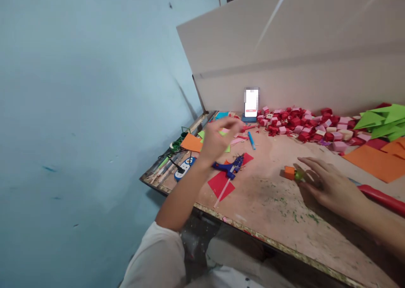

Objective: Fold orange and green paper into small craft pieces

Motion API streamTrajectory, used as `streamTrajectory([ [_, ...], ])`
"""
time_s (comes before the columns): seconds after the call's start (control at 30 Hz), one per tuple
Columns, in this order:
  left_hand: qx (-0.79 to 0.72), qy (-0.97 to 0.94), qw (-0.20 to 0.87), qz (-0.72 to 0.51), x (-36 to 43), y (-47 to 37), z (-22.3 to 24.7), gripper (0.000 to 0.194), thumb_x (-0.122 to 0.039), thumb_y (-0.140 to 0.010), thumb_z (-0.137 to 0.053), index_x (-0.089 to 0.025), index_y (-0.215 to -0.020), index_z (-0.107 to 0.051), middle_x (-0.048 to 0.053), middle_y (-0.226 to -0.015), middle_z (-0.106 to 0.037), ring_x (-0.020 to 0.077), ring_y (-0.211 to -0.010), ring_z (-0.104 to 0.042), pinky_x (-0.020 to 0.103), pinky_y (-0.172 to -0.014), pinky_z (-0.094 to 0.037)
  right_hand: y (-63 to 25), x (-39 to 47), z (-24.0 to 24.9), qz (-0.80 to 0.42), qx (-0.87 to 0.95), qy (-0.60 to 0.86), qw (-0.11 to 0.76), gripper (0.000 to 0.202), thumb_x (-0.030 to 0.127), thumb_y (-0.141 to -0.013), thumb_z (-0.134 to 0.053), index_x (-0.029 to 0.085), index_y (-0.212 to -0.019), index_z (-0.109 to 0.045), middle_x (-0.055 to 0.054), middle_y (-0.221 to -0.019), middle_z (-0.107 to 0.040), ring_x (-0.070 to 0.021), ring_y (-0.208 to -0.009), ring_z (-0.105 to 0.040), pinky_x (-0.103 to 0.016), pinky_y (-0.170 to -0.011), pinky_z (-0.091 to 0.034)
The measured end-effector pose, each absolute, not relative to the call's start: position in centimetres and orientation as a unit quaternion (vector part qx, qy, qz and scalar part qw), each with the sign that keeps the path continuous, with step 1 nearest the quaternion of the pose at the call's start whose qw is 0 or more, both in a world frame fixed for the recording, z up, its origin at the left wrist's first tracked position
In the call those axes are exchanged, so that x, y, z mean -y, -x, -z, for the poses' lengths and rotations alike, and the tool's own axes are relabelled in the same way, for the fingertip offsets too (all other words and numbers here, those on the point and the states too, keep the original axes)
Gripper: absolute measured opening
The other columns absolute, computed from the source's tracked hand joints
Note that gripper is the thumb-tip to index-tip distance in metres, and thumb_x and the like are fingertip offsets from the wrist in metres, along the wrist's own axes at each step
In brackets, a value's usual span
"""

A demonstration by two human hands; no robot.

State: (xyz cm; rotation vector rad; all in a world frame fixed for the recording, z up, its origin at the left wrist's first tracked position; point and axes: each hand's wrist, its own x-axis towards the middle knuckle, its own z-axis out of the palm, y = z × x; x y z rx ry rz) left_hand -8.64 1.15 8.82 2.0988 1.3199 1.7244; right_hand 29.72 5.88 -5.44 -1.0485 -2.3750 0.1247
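My left hand [218, 139] is raised over the far left part of the table, its fingers curled towards the thumb in a pinch. Whether anything small is between those fingertips I cannot make out. Low over the table on the right, my right hand [330, 184] has its fingers and thumb apart. Just beyond its fingertips lies a small orange folded block [289, 172], with a blurred yellow-green piece [298, 175] beside it. A blue glue gun [232, 168], a glue stick protruding from its back, rests on red paper [218, 184] below my left hand.
A lit phone [252, 102] leans by the back board. Red and pink paper blocks [305, 123] are heaped along the back. Green sheets [384, 121] and orange sheets [368, 161] lie right. A red-handled tool [381, 198] is behind my right wrist. A power strip [185, 168] sits left.
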Motion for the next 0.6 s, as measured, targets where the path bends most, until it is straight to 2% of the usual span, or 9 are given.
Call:
streamTrajectory([
  [0.07,-0.464,-0.635,0.080,-0.612,-1.8,11.9,-10.8,0.026,-0.047,-0.106,-0.079,-0.023,-0.099,-0.085,0.005,-0.093,-0.087,0.0188,-0.081,-0.080,0.033,-0.083,-0.066,-29.8,-5.9,5.5,-0.047,0.883,0.367,0.289,0.049,0.032,-0.111,-0.057,0.020,-0.157,-0.066,-0.022,-0.159,-0.072,-0.0448,-0.141,-0.075,-0.066,-0.119,-0.063],
  [0.13,-0.529,-0.625,0.055,-0.572,-2.6,14.5,-11.8,0.026,-0.046,-0.102,-0.081,-0.020,-0.105,-0.085,0.007,-0.096,-0.087,0.0199,-0.083,-0.079,0.033,-0.085,-0.065,-29.7,-5.8,5.5,-0.054,0.884,0.351,0.303,0.047,0.028,-0.110,-0.056,0.020,-0.154,-0.071,-0.021,-0.161,-0.071,-0.0440,-0.145,-0.073,-0.066,-0.124,-0.060],
  [0.23,-0.702,-0.655,0.025,-0.279,-3.7,16.4,-11.0,0.036,-0.046,-0.109,-0.071,-0.022,-0.133,-0.083,0.010,-0.125,-0.088,0.0244,-0.106,-0.082,0.035,-0.094,-0.064,-29.2,-5.3,5.3,-0.081,0.876,0.361,0.310,0.044,0.032,-0.113,-0.054,0.020,-0.150,-0.075,-0.022,-0.161,-0.072,-0.0441,-0.147,-0.072,-0.068,-0.127,-0.057],
  [0.27,-0.717,-0.662,0.037,-0.216,-4.0,16.5,-10.3,0.038,-0.046,-0.104,-0.080,-0.022,-0.133,-0.084,0.011,-0.128,-0.087,0.0271,-0.112,-0.082,0.036,-0.099,-0.063,-29.0,-5.1,5.2,-0.091,0.872,0.369,0.308,0.044,0.035,-0.115,-0.053,0.020,-0.149,-0.076,-0.022,-0.161,-0.072,-0.0448,-0.147,-0.073,-0.069,-0.126,-0.057],
  [0.33,-0.735,-0.662,0.055,-0.135,-4.4,16.4,-8.4,0.044,-0.043,-0.084,-0.100,-0.022,-0.120,-0.088,0.011,-0.121,-0.089,0.0328,-0.111,-0.082,0.039,-0.099,-0.062,-28.7,-4.6,4.8,-0.107,0.868,0.379,0.302,0.046,0.040,-0.116,-0.053,0.019,-0.148,-0.077,-0.023,-0.161,-0.072,-0.0467,-0.145,-0.074,-0.072,-0.124,-0.058],
  [0.4,-0.753,-0.651,0.054,-0.078,-4.7,16.3,-6.9,0.044,-0.029,-0.068,-0.107,-0.021,-0.106,-0.087,0.011,-0.112,-0.089,0.0367,-0.111,-0.082,0.039,-0.096,-0.061,-28.5,-4.3,4.5,-0.115,0.867,0.380,0.300,0.047,0.041,-0.116,-0.052,0.017,-0.146,-0.079,-0.024,-0.161,-0.072,-0.0481,-0.146,-0.073,-0.073,-0.124,-0.058],
  [0.43,-0.759,-0.646,0.049,-0.060,-4.8,16.3,-6.6,0.037,-0.022,-0.067,-0.105,-0.021,-0.099,-0.086,0.011,-0.108,-0.089,0.0363,-0.108,-0.082,0.038,-0.094,-0.060,-28.4,-4.1,4.4,-0.118,0.868,0.377,0.300,0.048,0.040,-0.116,-0.051,0.016,-0.145,-0.079,-0.025,-0.162,-0.072,-0.0486,-0.146,-0.073,-0.074,-0.124,-0.058],
  [0.5,-0.766,-0.641,0.032,-0.046,-4.8,16.7,-6.8,0.018,-0.017,-0.077,-0.094,-0.022,-0.090,-0.081,0.009,-0.105,-0.088,0.0320,-0.104,-0.081,0.035,-0.089,-0.058,-28.4,-3.9,4.2,-0.122,0.870,0.371,0.302,0.048,0.040,-0.116,-0.051,0.015,-0.143,-0.081,-0.026,-0.161,-0.072,-0.0491,-0.146,-0.073,-0.075,-0.124,-0.058],
  [0.6,-0.775,-0.628,-0.020,-0.072,-4.6,17.5,-9.1,0.006,-0.021,-0.094,-0.076,-0.023,-0.100,-0.078,0.008,-0.112,-0.087,0.0280,-0.105,-0.079,0.034,-0.087,-0.055,-28.3,-3.7,3.9,-0.129,0.869,0.367,0.306,0.047,0.040,-0.116,-0.050,0.016,-0.140,-0.083,-0.026,-0.161,-0.072,-0.0488,-0.144,-0.074,-0.075,-0.122,-0.059],
])
